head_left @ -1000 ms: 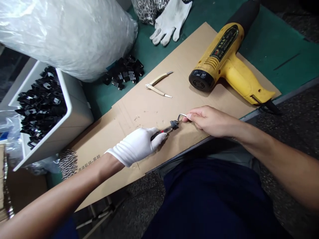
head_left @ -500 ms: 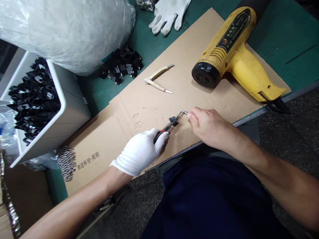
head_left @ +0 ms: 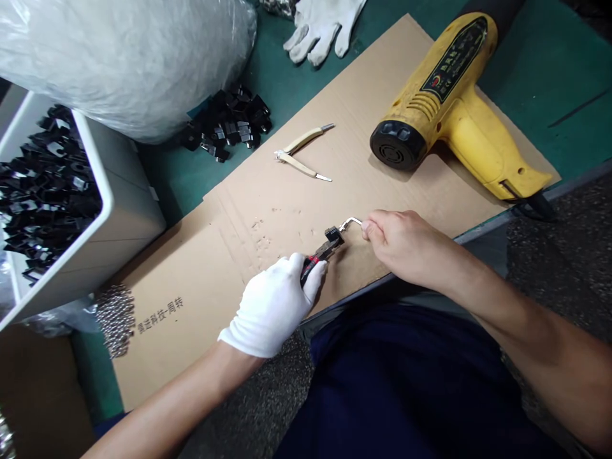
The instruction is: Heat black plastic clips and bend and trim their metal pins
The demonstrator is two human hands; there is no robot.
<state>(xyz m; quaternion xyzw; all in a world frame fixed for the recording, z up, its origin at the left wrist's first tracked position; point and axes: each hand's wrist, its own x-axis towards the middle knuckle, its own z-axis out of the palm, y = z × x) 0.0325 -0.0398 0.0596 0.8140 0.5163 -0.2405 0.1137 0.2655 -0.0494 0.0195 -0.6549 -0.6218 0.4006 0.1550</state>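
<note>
My left hand (head_left: 275, 303), in a white glove, is closed around the red-and-black handles of a pair of pliers (head_left: 321, 254). The jaws hold a small black plastic part (head_left: 333, 235) just above the cardboard. Bare and closed, my right hand (head_left: 401, 242) pinches a bent silver hex key (head_left: 352, 220). The far end of the key meets a small shiny screw (head_left: 342, 227) at the black part's right side; how deep the screw sits cannot be made out. Gloved fingers hide most of the pliers' handles.
Cardboard (head_left: 229, 248) covers the green table. On it lie cream-handled nippers (head_left: 301, 153), a yellow heat gun (head_left: 444, 95) and many screws (head_left: 115, 319). A white bin (head_left: 108, 197) of black parts, loose black parts (head_left: 234, 121), a plastic bag (head_left: 143, 57) and a glove (head_left: 325, 29) surround it.
My left hand has shifted slightly down and right, and the pliers and black part have turned a little. The screw at the key's end shows more clearly. The view has moved slightly.
</note>
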